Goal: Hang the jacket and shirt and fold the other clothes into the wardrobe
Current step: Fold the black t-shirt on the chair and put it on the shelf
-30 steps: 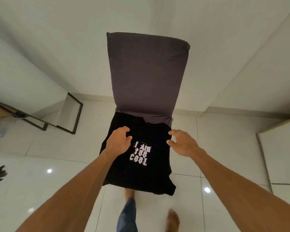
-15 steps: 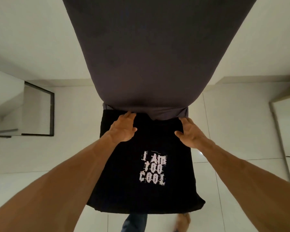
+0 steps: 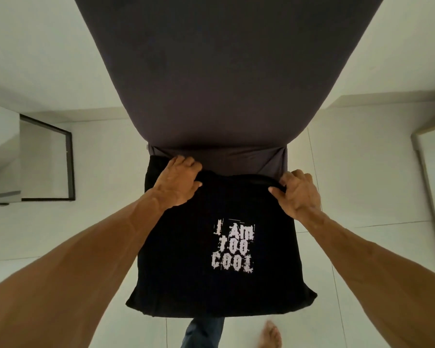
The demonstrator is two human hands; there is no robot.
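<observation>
A black T-shirt with white "I AM TOO COOL" lettering lies spread over the seat of a chair covered in dark grey fabric. My left hand grips the shirt's far edge on the left, close to the chair back. My right hand pinches the same far edge on the right, with the black cloth bunched under its fingers. The edge between the two hands is lifted into a fold. The shirt's near edge hangs over the front of the seat.
White tiled floor lies all around the chair. A dark-framed glass panel stands at the left. A pale cabinet edge runs down the right side. My bare foot and a blue trouser leg show below the seat.
The camera has come closer and lower over the chair. Both hands slid from the middle of the shirt to its far edge and closed on it, lifting that edge slightly.
</observation>
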